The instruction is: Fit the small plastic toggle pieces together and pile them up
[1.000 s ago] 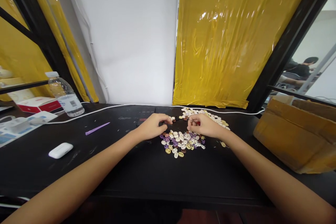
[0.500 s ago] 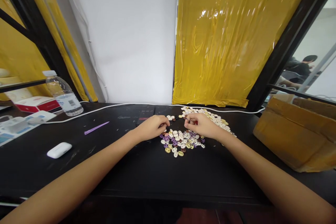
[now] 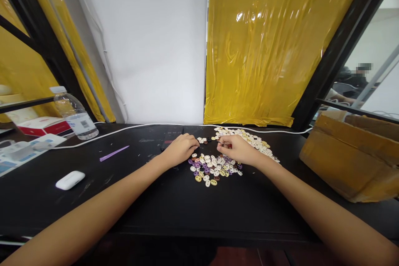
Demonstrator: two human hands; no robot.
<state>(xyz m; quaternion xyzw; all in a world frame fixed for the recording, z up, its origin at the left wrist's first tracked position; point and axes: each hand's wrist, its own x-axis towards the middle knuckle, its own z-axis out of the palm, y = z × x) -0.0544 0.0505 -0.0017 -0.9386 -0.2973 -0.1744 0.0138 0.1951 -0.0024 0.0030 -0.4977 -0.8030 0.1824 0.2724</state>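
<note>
Many small oval buttons, white, yellow, purple and brown, form a loose pile (image 3: pixel 209 168) on the black table between my forearms. A wider spread of mostly white buttons (image 3: pixel 260 143) lies behind and right of my right hand (image 3: pixel 232 148). That hand is closed in a pinch at the pile's back edge, on something small and dark that I cannot make out. My left hand (image 3: pixel 182 148) rests left of the pile with its fingers curled together; what they hold, if anything, is hidden. A short row of buttons (image 3: pixel 204 140) sits between and behind the hands.
A phone (image 3: pixel 170 136) lies behind my left hand. To the left are a purple strip (image 3: pixel 114 153), a white earbud case (image 3: pixel 70 180) and a water bottle (image 3: pixel 76 116). A cardboard box (image 3: pixel 349 158) stands right. A white cable (image 3: pixel 124 128) runs along the back. A person (image 3: pixel 358 79) sits beyond.
The view has shifted slightly. My left hand's fingers have drawn back a little from the pile, uncovering a few buttons. My right hand keeps its pinch in nearly the same place.
</note>
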